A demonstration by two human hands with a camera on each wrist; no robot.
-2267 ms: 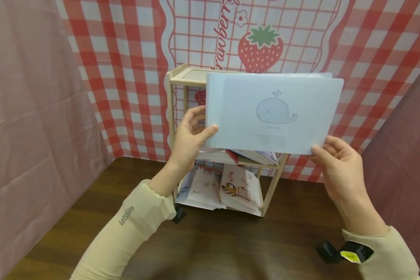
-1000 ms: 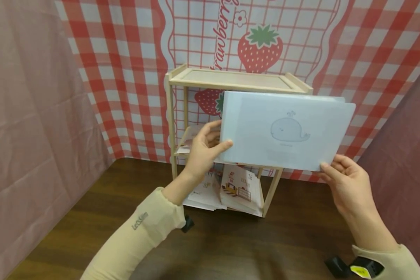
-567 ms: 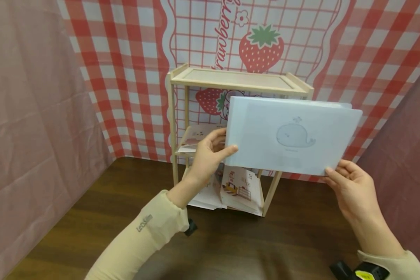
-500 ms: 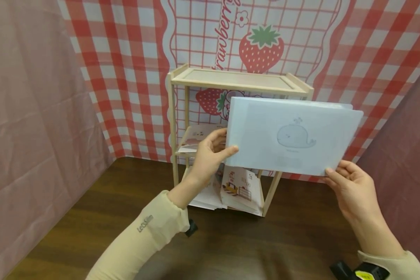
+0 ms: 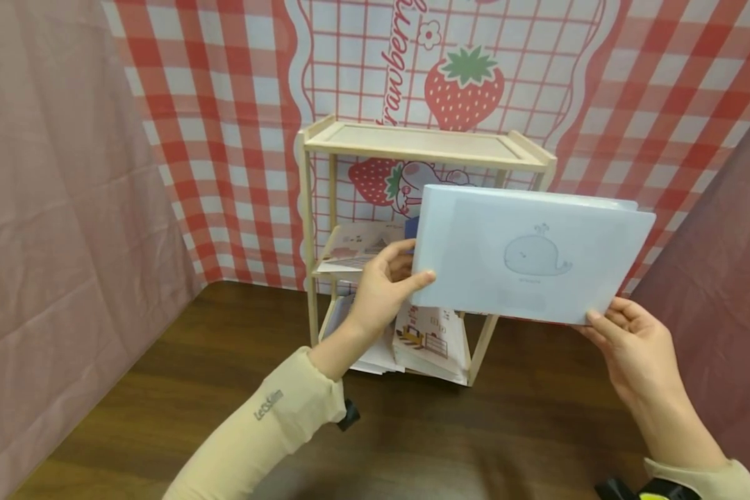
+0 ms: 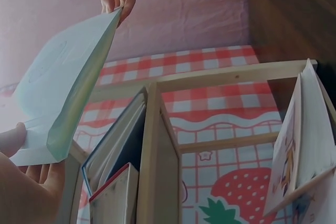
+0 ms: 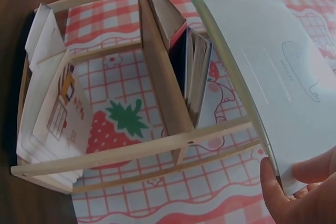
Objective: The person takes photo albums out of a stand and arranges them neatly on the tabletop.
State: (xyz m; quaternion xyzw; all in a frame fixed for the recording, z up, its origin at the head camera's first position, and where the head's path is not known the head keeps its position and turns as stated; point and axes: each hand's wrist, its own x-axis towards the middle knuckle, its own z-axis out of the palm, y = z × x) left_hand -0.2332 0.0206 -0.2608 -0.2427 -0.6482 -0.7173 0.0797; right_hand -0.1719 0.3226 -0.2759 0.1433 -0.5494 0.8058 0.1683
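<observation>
Both hands hold up a pale blue translucent plastic folder (image 5: pixel 531 257) with a small whale drawn on its cover. My left hand (image 5: pixel 381 292) grips its left end, thumb in front and fingers behind. At the lower right corner, my right hand (image 5: pixel 640 347) pinches it between thumb and fingers. In the left wrist view the folder (image 6: pixel 58 82) is seen edge-on, its sides slightly apart. The right wrist view shows the folder (image 7: pixel 278 72) beside the wooden rack. In the head view it overlaps the rack's right side, hiding part of the middle shelf.
Behind the folder stands a light wooden rack (image 5: pixel 425 142) on a dark wood table (image 5: pixel 256 417). Its middle shelf bears books, among them a blue-covered one (image 7: pixel 197 72) and a red-edged one (image 7: pixel 168 17). White booklets (image 5: pixel 434 340) lean on the bottom shelf. Checked cloth (image 5: pixel 250 139) hangs behind.
Both hands have carried the folder down and to the right. The rack's top board and the left part of its middle shelf have come into sight. Both grips look the same.
</observation>
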